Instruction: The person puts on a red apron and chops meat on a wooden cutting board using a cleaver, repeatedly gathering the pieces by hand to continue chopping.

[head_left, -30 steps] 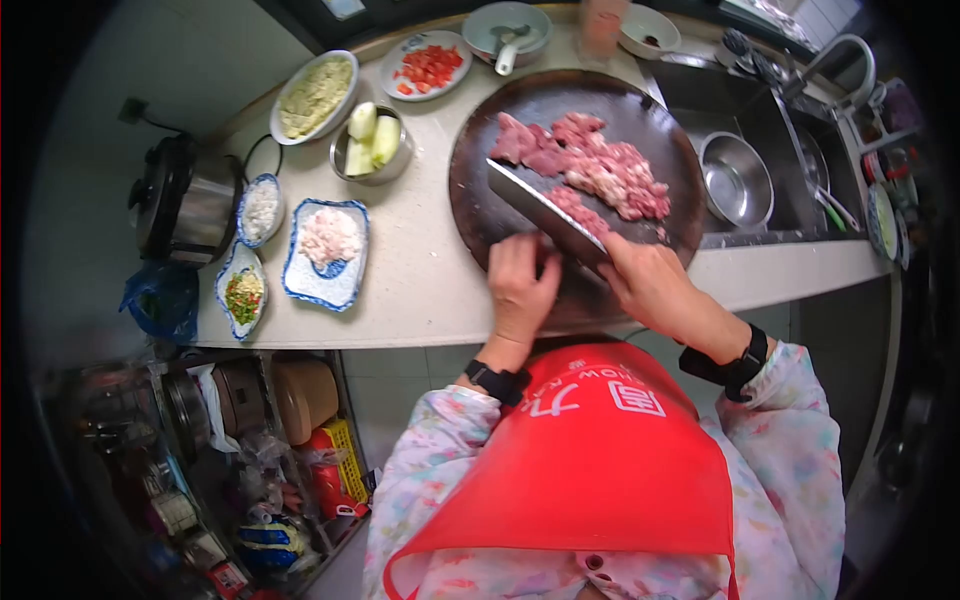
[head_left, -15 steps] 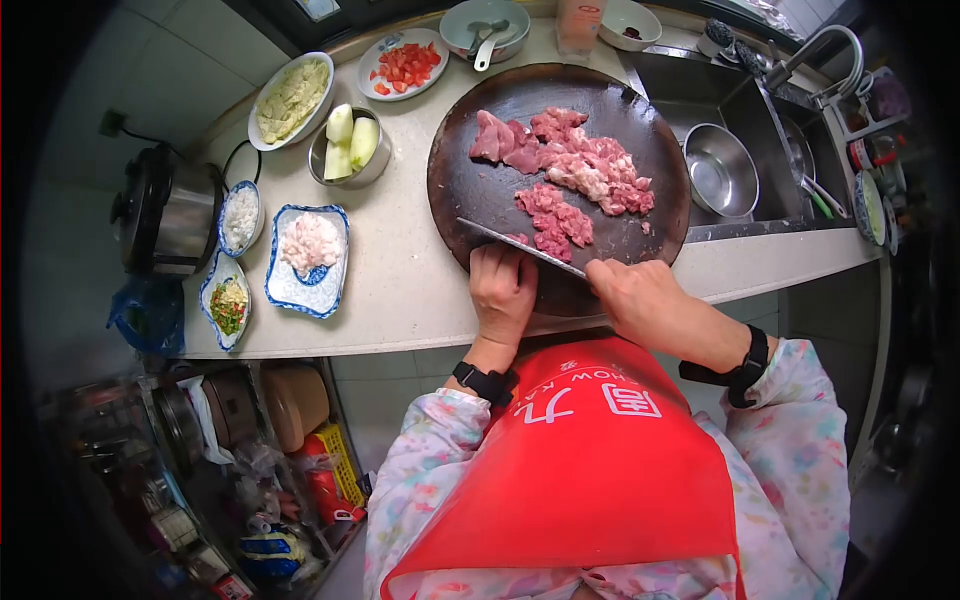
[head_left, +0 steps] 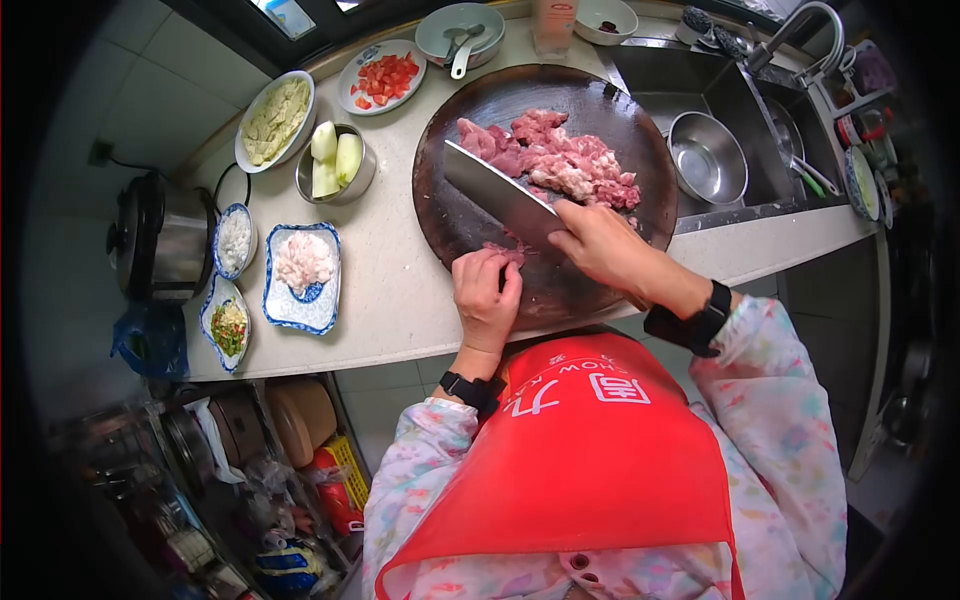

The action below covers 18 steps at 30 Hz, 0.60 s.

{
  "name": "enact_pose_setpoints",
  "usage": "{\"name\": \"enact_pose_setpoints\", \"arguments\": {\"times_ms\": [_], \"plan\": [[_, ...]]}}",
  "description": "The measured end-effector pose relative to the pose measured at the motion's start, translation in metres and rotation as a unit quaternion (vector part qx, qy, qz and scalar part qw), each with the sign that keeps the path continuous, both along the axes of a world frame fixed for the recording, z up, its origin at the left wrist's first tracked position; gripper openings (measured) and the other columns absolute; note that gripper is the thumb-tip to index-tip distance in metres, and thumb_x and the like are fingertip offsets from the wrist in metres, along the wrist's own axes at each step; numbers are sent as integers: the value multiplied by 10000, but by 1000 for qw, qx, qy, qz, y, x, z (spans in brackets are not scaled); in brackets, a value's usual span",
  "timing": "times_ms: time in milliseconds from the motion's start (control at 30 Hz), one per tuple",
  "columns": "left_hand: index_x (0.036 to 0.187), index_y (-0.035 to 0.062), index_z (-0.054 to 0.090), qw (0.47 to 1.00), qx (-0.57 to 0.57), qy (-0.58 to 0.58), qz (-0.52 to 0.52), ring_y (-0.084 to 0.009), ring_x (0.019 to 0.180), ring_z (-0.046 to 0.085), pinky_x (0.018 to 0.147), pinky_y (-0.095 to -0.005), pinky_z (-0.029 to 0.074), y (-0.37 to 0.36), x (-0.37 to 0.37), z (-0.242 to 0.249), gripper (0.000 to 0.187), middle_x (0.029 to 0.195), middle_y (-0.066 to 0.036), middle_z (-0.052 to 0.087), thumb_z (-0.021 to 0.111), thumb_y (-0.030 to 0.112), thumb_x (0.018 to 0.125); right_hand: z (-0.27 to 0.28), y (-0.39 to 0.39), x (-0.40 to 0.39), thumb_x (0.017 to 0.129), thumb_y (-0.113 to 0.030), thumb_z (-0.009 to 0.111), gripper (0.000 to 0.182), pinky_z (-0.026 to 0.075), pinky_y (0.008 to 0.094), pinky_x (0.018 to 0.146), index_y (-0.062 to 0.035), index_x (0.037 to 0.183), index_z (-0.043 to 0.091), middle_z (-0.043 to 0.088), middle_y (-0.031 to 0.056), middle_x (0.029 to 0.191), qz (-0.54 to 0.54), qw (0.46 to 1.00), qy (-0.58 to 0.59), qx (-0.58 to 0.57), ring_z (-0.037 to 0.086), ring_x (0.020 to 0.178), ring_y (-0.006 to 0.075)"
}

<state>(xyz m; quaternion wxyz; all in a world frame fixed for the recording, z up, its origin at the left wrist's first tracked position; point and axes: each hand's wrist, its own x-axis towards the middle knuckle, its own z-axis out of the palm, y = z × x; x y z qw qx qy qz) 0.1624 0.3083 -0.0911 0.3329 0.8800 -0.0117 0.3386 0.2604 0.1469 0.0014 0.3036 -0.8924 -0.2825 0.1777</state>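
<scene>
My right hand [head_left: 612, 245] is closed round the handle of a cleaver [head_left: 498, 190]. Its broad blade is tilted over the round, dark chopping board [head_left: 455, 225], hiding part of the meat behind. My left hand [head_left: 486, 288] rests at the board's near side, fingers curled down against a small piece of raw meat [head_left: 507, 252]. Beyond the blade lies a pile of chopped pinkish-red meat [head_left: 580, 165], with larger slices at its left end.
Left of the board are a metal bowl of peeled green chunks [head_left: 358, 185], a dish of pale minced food [head_left: 328, 305] and several small dishes. A plate of diced tomato [head_left: 410, 92] stands behind. The sink [head_left: 700, 100] with a steel basin [head_left: 708, 158] lies right.
The cleaver has risen from beside my left fingers and now shows its blade's flat side. The view has shifted slightly. My left hand stays low on the board.
</scene>
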Motion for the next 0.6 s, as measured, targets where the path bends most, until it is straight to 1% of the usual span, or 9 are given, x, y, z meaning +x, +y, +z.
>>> {"name": "enact_pose_setpoints", "arguments": {"times_ms": [100, 200, 267, 333, 367, 433, 500, 567, 600], "plan": [[825, 38, 624, 999, -11, 21, 25, -295, 857, 590, 781, -391, 473, 5, -2, 2, 126, 879, -110, 629, 673, -31, 731, 7, -15, -18, 863, -182, 599, 269, 496, 506, 731, 17, 1040, 557, 627, 281, 822, -39, 996, 54, 51, 599, 837, 473], [822, 33, 614, 997, -37, 43, 46, -310, 861, 588, 790, -399, 474, 9, 5, 10, 106, 876, -125, 626, 651, -34, 749, 4, -25, -18, 884, -173, 592, 255, 509, 450, 603, 10, 1059, 559, 642, 221, 766, -90, 985, 109, 100, 636, 659, 393], [901, 17, 640, 979, -164, 79, 94, -230, 874, 596, 781, -352, 484, 13, 10, 23, 108, 885, -99, 633, 618, -20, 803, 4, -28, -17, 902, -160, 585, 227, 465, 346, 448, 8, 1054, 557, 626, 118, 732, -152, 942, 231, 190, 586, 477, 218], [1109, -1, 613, 932, -343, 80, 83, -153, 910, 594, 790, -304, 500, 14, 18, 25, 213, 986, -72, 638, 577, 50, 905, 1, -27, -18, 906, -156, 585, 218, 437, 300, 412, 10, 1046, 557, 609, 83, 739, -150, 917, 269, 253, 550, 454, 154], [1109, -1, 613, 934, -340, 81, 79, -153, 910, 594, 790, -304, 500, 16, 24, 27, 213, 986, -72, 638, 577, 50, 905, -2, -26, -19, 911, -152, 585, 210, 409, 254, 375, 12, 1038, 557, 591, 48, 745, -147, 887, 309, 312, 513, 431, 89], [1228, 16, 538, 743, -651, 147, -50, -190, 977, 608, 839, -352, 509, 19, 35, 35, 298, 1104, -92, 627, 531, 160, 968, -7, -18, -21, 922, -171, 588, 243, 420, 245, 383, 16, 1072, 551, 589, 47, 775, -138, 862, 338, 353, 519, 438, 98], [1280, 42, 498, 695, -682, 201, -107, -216, 1015, 611, 859, -388, 514, 16, 39, 54, 350, 1180, -108, 610, 472, 252, 1001, -12, -9, -18, 933, -191, 591, 276, 431, 236, 390, 20, 1105, 545, 588, 46, 805, -127, 836, 363, 391, 524, 445, 106], [1202, 15, 544, 585, -775, 209, -115, -207, 990, 622, 838, -377, 530, 11, 40, 63, 300, 1082, -97, 639, 480, 225, 998, -17, -1, -11, 938, -211, 591, 281, 433, 240, 387, 20, 1091, 547, 596, 54, 815, -138, 833, 363, 394, 526, 435, 115], [1181, 11, 551, 594, -757, 216, -167, -203, 980, 630, 833, -375, 540, 20, 40, 50, 280, 1094, -102, 646, 517, 203, 980, -19, 1, -6, 926, -133, 553, 233, 428, 255, 366, 29, 1093, 564, 628, 82, 790, -157, 833, 356, 393, 525, 417, 118]]}}
